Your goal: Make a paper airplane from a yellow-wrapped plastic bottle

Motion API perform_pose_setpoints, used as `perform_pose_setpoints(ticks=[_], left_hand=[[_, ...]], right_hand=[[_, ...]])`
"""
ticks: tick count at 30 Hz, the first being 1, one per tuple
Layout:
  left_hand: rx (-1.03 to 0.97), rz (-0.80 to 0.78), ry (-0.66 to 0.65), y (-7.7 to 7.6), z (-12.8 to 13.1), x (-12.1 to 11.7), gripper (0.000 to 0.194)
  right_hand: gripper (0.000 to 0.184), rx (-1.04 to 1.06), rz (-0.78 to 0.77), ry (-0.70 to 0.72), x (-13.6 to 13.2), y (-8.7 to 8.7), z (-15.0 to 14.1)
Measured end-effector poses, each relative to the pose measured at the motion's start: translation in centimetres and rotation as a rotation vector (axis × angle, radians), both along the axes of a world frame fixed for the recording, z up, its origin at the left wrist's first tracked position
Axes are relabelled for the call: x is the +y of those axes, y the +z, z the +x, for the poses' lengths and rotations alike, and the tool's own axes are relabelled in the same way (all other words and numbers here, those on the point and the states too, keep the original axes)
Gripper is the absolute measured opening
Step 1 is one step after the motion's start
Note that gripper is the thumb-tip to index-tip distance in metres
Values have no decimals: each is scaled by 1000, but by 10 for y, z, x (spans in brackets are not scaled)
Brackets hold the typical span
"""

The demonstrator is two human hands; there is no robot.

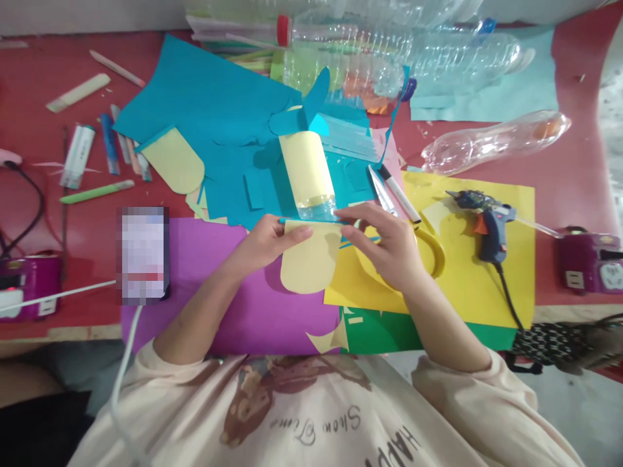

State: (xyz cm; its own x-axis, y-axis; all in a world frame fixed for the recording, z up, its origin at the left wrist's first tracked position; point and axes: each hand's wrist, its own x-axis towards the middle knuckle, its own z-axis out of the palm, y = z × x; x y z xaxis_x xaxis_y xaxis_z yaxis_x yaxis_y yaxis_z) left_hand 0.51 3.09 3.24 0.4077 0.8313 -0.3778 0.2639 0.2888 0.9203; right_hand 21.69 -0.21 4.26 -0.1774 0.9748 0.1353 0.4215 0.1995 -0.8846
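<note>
My left hand (269,241) pinches the upper left edge of a pale yellow rounded paper cut-out (309,264) that has a blue strip along its top. My right hand (387,245) grips the same piece at its upper right, fingers curled over the edge. Just beyond the hands lies a clear plastic bottle wrapped in pale yellow paper (307,172), resting on blue card (214,117). Under the hands are a purple sheet (243,311) and a yellow sheet (467,272).
A blue glue gun (489,224) lies on the yellow sheet to the right, scissors (382,191) and a marker (399,193) beside the bottle. Several empty plastic bottles (403,45) lie at the back. A phone (143,254) sits left, with pens and glue sticks (78,155) further left.
</note>
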Motion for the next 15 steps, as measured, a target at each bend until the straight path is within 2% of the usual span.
perform_pose_setpoints(ticks=[4,8,10,12,15], left_hand=[[22,55,72,-1,-5,-2,57],[19,153,153,-8,-12,-5,56],[23,168,170,-13,-14,-6,55],[35,160,168,-16,-14,-6,55],[49,157,154,-19,-13,-6,55]], right_hand=[[16,-76,118,-266,-22,1,40],[9,-344,84,-713,-38,-6,101],[18,-493,15,-941,-43,-9,127],[31,-599,-107,-1040,-44,-11,146],[39,-681,-330,-1022,-42,-17,159]])
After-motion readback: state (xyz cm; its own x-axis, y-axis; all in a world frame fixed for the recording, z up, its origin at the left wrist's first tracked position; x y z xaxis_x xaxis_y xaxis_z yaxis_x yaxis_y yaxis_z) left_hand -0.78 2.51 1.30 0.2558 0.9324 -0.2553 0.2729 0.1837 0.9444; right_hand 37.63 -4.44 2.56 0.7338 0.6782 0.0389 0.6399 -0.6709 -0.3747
